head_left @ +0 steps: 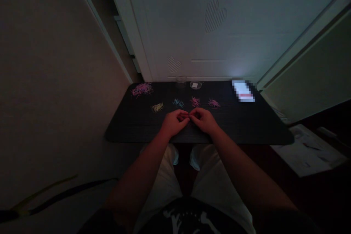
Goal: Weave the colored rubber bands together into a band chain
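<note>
My left hand [174, 121] and my right hand [202, 120] meet over the front half of a dark table [246, 126]. The fingertips of both pinch close together; anything between them is too small and dark to make out. Just beyond the hands lie small heaps of thin strands: a yellow heap [157, 107], a blue heap [178, 103], a pink heap [195, 102] and a purple-pink heap [214, 103]. A larger mixed heap [142, 90], mostly pink and purple, sits at the back left corner.
At the table's back edge stand a clear round container [181, 81] and a clear lid-like disc [195, 85] with a white square. A glowing, blurred-out screen [243, 90] is at the back right. A white panel [186, 36] rises behind. Papers [309, 150] lie lower right.
</note>
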Tool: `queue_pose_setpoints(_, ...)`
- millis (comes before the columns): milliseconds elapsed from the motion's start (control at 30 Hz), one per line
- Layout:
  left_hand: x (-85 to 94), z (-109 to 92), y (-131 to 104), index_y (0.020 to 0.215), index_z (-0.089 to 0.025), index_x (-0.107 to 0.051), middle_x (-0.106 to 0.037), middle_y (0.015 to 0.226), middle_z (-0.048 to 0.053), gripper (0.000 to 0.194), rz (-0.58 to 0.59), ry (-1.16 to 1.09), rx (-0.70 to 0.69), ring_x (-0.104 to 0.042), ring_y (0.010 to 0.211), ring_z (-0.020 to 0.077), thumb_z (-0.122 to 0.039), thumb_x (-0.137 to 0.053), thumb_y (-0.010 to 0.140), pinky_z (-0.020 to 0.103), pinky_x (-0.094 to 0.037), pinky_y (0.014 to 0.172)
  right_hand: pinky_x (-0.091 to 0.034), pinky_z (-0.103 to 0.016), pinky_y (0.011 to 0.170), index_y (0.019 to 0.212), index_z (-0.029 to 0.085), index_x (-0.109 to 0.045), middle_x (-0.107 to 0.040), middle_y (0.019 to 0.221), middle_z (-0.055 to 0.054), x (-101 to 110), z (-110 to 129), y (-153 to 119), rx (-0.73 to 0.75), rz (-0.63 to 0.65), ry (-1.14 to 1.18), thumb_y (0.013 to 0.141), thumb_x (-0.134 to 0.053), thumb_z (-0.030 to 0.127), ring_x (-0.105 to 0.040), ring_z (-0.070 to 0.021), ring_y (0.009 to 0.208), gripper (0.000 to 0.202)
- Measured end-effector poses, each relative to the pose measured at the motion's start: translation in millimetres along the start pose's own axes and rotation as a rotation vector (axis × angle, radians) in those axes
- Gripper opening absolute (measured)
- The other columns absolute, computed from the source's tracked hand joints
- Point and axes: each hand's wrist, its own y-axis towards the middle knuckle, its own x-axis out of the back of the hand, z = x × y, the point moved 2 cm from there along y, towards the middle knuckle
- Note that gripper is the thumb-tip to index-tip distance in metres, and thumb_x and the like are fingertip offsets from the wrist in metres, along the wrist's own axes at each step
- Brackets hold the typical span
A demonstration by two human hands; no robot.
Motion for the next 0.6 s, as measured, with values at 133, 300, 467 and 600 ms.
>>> queue_pose_setpoints(133, 0.1, 0.5, 0.3, 0.089, -0.016, -0.065, -0.07, 0.081, 0.004, 0.021, 0.0, 0.021, 0.007, -0.063, 0.069, 0.0128, -0.028, -0.066, 0.072, 0.024, -0.051, 0.066, -0.039, -0.023, 0.054, 0.076, 0.017, -0.06, -0.06, 0.067, 0.0, -0.1, 1.9, 0.2, 0.002, 0.013, -0.01, 0.074, -0.056, 0.024, -0.051, -0.0111, 0.057, 0.008)
queue_pose_setpoints(300, 0.6, 0.6, 1.2, 0.083, -0.017, -0.067, -0.07, 0.076, 0.003, 0.015, -0.001, 0.055, 0.005, -0.063, 0.066, 0.0127, -0.029, -0.062, 0.075, 0.025, -0.051, 0.065, -0.039, -0.023, 0.055, 0.075, 0.017, -0.06, -0.059, 0.065, 0.0, -0.1, 3.9, -0.3, 0.019, 0.017, -0.018, 0.074, -0.056, 0.022, -0.051, -0.0111, 0.058, 0.007)
queue_pose_setpoints(467, 0.3, 0.7, 1.3, 0.081, -0.017, -0.067, -0.07, 0.075, 0.002, 0.014, -0.025, 0.083, 0.011, -0.064, 0.066, 0.013, -0.028, -0.06, 0.076, 0.024, -0.051, 0.064, -0.039, -0.023, 0.057, 0.075, 0.017, -0.061, -0.059, 0.069, 0.0, 0.2, 2.3, -0.5, 0.054, 0.014, -0.024, 0.074, -0.056, 0.021, -0.051, -0.011, 0.06, 0.006)
queue_pose_setpoints(600, 0.3, -0.5, 1.0, 0.08, -0.017, -0.067, -0.069, 0.073, 0.002, 0.014, -0.032, 0.106, 0.022, -0.063, 0.064, 0.0129, -0.028, -0.061, 0.075, 0.024, -0.051, 0.063, -0.038, -0.022, 0.055, 0.075, 0.017, -0.06, -0.057, 0.068, 0.001, 1.0, 2.2, -0.1, 0.057, 0.024, -0.027, 0.074, -0.056, 0.02, -0.049, -0.0102, 0.059, 0.005)
